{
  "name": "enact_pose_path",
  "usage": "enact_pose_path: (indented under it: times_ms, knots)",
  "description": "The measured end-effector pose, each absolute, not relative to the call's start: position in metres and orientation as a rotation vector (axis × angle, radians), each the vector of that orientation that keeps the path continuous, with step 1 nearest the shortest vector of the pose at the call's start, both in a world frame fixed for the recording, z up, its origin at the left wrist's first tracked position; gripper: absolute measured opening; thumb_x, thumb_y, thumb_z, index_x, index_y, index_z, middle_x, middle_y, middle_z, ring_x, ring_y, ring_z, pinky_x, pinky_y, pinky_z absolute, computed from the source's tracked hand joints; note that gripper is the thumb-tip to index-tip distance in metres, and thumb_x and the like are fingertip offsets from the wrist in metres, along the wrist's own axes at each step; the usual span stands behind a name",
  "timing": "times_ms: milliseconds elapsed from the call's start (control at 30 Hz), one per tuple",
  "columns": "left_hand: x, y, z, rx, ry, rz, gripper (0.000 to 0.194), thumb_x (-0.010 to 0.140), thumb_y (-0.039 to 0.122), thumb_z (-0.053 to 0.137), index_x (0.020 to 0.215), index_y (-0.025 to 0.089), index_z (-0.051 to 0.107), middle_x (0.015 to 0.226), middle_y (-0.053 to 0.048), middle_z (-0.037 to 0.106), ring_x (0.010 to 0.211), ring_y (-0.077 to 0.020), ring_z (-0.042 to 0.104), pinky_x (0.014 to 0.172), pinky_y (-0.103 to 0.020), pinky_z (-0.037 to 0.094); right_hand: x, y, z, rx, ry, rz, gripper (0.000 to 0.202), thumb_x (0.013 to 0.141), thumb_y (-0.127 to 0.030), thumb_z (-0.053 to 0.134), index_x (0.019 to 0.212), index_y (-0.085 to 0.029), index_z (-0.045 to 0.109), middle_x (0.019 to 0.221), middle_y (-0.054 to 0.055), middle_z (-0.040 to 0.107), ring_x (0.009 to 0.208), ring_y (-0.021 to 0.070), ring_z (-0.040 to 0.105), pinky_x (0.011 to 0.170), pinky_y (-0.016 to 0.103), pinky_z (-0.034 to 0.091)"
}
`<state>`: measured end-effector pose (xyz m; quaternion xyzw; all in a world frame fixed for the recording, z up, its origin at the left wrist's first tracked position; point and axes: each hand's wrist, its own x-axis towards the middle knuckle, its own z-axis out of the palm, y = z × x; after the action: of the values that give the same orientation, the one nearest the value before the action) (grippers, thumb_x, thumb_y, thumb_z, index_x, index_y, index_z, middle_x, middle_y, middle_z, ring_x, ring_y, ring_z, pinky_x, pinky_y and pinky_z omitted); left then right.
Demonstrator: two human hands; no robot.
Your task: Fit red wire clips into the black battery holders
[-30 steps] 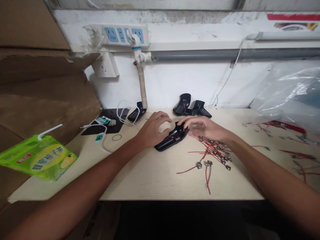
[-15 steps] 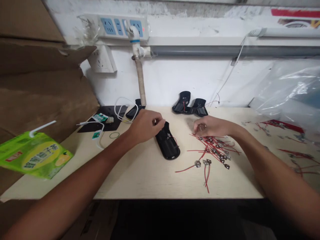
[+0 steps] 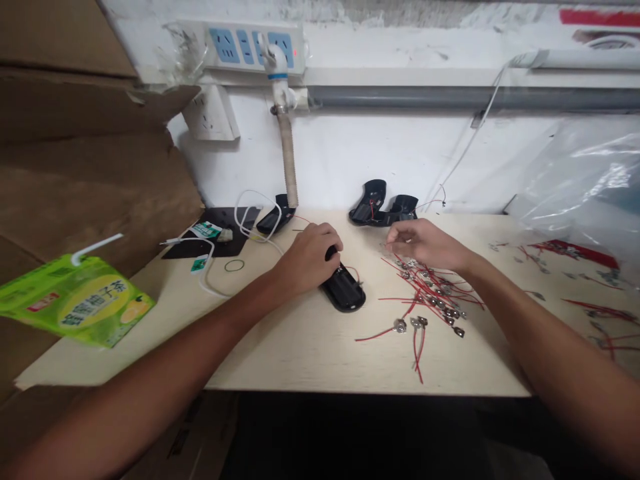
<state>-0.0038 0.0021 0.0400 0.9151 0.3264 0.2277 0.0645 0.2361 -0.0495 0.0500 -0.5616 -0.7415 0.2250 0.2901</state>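
Note:
My left hand (image 3: 313, 260) is closed around the far end of a black plastic shell (image 3: 345, 290) lying on the table. A thin red wire shows at the shell's right side. Over the far edge of a pile of red wires with small metal tabs (image 3: 435, 293), my right hand (image 3: 417, 241) has its fingers pinched together. What sits between those fingertips is too small to make out. Nearer the front edge, a few wired metal tabs (image 3: 417, 323) lie apart from the pile.
More black shells (image 3: 375, 203) rest by the wall, another (image 3: 277, 215) behind a white cable (image 3: 240, 220). At left is a green drink carton (image 3: 80, 300) with a straw, beside cardboard (image 3: 90, 167). Further metal tabs and red wires (image 3: 600, 310) lie at right near clear plastic (image 3: 575, 173).
My left hand has come down over the shell's far end, covering more of it. My right hand has drawn slightly away from the wire pile, fingers still pinched. The view has shifted a little.

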Motion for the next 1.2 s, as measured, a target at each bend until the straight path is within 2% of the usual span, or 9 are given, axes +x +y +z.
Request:
enact_pose_path:
  times_ms: [200,267,467,633,867,1067,1200]
  knots:
    - [-0.003,0.003,0.035,2.727,0.929,0.692,0.023,0.078,0.006,0.049,0.089,0.016,0.066,0.113,-0.007,0.061,0.102,-0.0187,0.058,0.096,-0.036,0.046,0.223,-0.053,0.050,-1.269,-1.593,0.743,0.020,0.070,-0.030,0.072,0.065,-0.018,0.058,0.052,-0.003,0.048,0.046,0.0079,0.039,0.043,0.025,0.028]
    - [-0.002,0.002,0.034,2.747,0.859,0.714,0.024,0.078,0.005,0.048,0.090,0.017,0.066,0.113,-0.006,0.061,0.105,-0.0184,0.058,0.098,-0.036,0.045,0.219,-0.054,0.050,-1.192,-1.501,0.792,0.021,0.070,-0.030,0.073,0.065,-0.018,0.057,0.052,-0.002,0.050,0.044,0.0075,0.040,0.041,0.024,0.029]
    - [0.000,-0.006,0.031,2.765,0.692,0.694,0.027,0.078,0.007,0.054,0.101,0.017,0.062,0.118,-0.007,0.058,0.109,-0.0187,0.056,0.099,-0.036,0.045,0.202,-0.060,0.048,-0.957,-1.395,1.037,0.020,0.077,-0.030,0.070,0.074,-0.018,0.055,0.070,0.004,0.065,0.054,0.0136,0.061,0.041,0.025,0.042]
    - [0.001,-0.013,0.031,2.759,0.600,0.582,0.025,0.081,0.007,0.049,0.101,0.016,0.059,0.115,-0.008,0.056,0.105,-0.0187,0.056,0.095,-0.035,0.047,0.190,-0.067,0.047,-0.881,-1.481,1.179,0.020,0.080,-0.030,0.070,0.077,-0.017,0.055,0.073,0.005,0.068,0.059,0.0166,0.066,0.048,0.028,0.053]
    - [-0.002,-0.016,0.033,2.792,0.548,0.526,0.025,0.085,0.009,0.045,0.105,0.016,0.058,0.119,-0.009,0.051,0.103,-0.0183,0.057,0.094,-0.034,0.046,0.188,-0.074,0.049,-0.873,-1.499,1.168,0.014,0.083,-0.025,0.066,0.077,-0.017,0.057,0.067,0.003,0.067,0.053,0.0152,0.065,0.041,0.025,0.051]
    - [-0.002,-0.017,0.033,2.808,0.592,0.525,0.023,0.085,0.013,0.045,0.104,0.017,0.059,0.116,-0.008,0.051,0.096,-0.0171,0.059,0.086,-0.031,0.048,0.185,-0.077,0.049,-0.895,-1.548,1.114,0.010,0.077,-0.019,0.072,0.080,-0.016,0.063,0.066,0.003,0.067,0.052,0.0157,0.065,0.040,0.027,0.053]
    - [-0.002,-0.017,0.033,2.794,0.561,0.536,0.023,0.085,0.014,0.047,0.104,0.017,0.059,0.117,-0.007,0.051,0.096,-0.0175,0.059,0.088,-0.033,0.048,0.186,-0.074,0.050,-0.903,-1.550,1.068,0.011,0.074,-0.017,0.073,0.083,-0.016,0.066,0.065,0.003,0.067,0.055,0.0164,0.065,0.044,0.029,0.054]
